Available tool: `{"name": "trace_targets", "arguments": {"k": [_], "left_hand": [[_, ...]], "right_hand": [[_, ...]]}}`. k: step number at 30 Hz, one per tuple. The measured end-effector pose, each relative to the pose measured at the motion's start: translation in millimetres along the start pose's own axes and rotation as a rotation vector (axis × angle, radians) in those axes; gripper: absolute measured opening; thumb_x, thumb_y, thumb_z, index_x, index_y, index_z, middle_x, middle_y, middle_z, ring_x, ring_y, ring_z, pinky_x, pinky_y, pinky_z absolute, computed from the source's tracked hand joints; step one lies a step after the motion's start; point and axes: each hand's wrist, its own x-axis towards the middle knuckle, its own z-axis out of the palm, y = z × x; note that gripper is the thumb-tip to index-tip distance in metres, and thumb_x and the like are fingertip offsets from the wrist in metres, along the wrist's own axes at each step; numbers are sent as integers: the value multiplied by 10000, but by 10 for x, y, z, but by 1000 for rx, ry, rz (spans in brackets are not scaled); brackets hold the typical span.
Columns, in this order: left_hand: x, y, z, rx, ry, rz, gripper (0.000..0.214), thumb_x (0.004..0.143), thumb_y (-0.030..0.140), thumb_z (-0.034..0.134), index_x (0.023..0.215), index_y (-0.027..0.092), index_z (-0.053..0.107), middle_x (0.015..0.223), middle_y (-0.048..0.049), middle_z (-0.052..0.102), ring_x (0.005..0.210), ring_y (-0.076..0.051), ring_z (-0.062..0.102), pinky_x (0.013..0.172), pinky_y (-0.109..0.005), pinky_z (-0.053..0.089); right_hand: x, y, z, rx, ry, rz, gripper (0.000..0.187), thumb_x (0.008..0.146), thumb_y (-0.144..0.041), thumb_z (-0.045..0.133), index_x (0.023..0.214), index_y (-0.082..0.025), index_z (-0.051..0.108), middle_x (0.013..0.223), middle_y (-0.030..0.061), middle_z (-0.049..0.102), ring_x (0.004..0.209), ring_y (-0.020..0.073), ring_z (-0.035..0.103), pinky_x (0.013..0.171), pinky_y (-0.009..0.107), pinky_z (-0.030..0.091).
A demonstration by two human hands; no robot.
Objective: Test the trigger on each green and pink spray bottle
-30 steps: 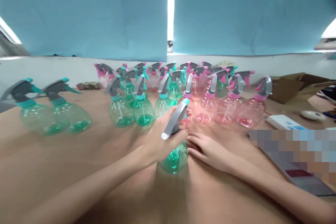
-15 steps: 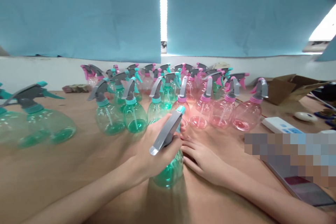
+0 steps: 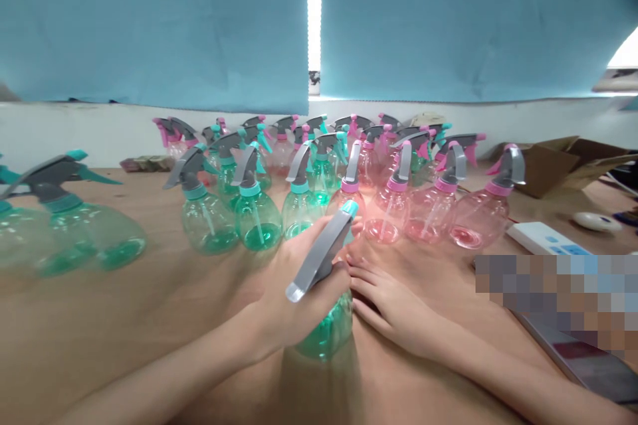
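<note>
My left hand [image 3: 292,295] is wrapped round the neck of a green spray bottle [image 3: 326,332] that stands on the brown table [image 3: 149,319]. Its grey trigger head [image 3: 319,254] with a teal nozzle juts up past my fingers. My right hand [image 3: 391,302] lies beside the bottle on its right, fingers stretched toward the bottle's body and touching it.
Behind stand several green spray bottles [image 3: 254,212] and several pink ones [image 3: 438,209] in rows. Two more green bottles [image 3: 80,232] are at the left. A cardboard box [image 3: 553,163], a white power strip [image 3: 541,236] and a white object [image 3: 591,220] lie at the right.
The bottle and both hands stay together; my view has shifted slightly, and the hands barely moved.
</note>
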Motion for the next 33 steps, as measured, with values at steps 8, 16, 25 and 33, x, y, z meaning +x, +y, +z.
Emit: {"name": "trace_targets", "arguments": {"k": [8,16,25,33], "left_hand": [[-19,36,20,19,34,26,167,782,150,485,926,219,533,740,14,570,605,-137,502,578,-276,428],[-25,13,20,15,26,18,115,795,166,493,890,225,520,720,17,530,597,-136,471,580,-282,398],[-24,9,17,9,20,2,132,796,173,501,913,227,530,758,5,574,586,-133,463,598,-289,417],[-16,-12,20,-23,6,-22,139,781,190,523,916,219,541,751,-1,587,636,-152,536,627,-288,472]], "right_hand": [[1,11,-6,7,8,-15,403,989,-289,475,1386,-224,505,1399,112,565,1353,279,447,1120,517,364],[-6,9,4,-5,36,-22,385,988,-286,472,1365,-230,527,1384,115,577,1348,295,450,1106,537,372],[-2,4,-10,4,5,-9,403,994,-302,462,1384,-212,507,1405,121,558,1361,295,433,1120,534,355],[0,16,-20,-4,2,-35,425,993,-302,468,1414,-244,481,1386,105,578,1325,292,477,1112,539,362]]}}
